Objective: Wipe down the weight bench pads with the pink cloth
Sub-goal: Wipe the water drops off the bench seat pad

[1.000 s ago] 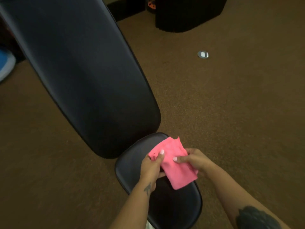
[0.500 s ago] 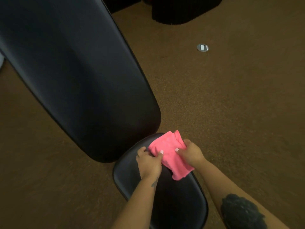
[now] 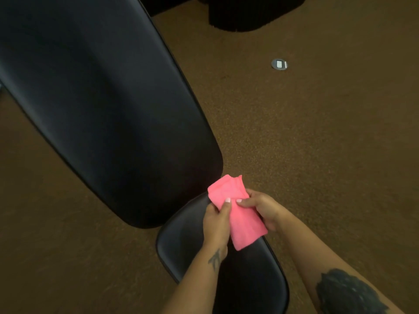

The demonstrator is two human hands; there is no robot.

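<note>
A folded pink cloth (image 3: 235,214) is held between both hands above the far end of the small black seat pad (image 3: 181,243). My left hand (image 3: 216,225) grips its left edge with the thumb on top. My right hand (image 3: 263,209) pinches its right edge, thumb pressed on the cloth. The long black back pad (image 3: 102,105) stretches from just beyond the cloth to the upper left. The cloth's lower end hangs over the seat pad; whether it touches the pad I cannot tell.
Brown carpet (image 3: 317,143) surrounds the bench. A small round silver floor fitting (image 3: 279,64) sits at the upper right. A dark ribbed object (image 3: 251,12) stands at the top edge.
The cloth has been folded narrower and longer between the two hands. Both hands stay over the seat pad's far end; the view shifted slightly.
</note>
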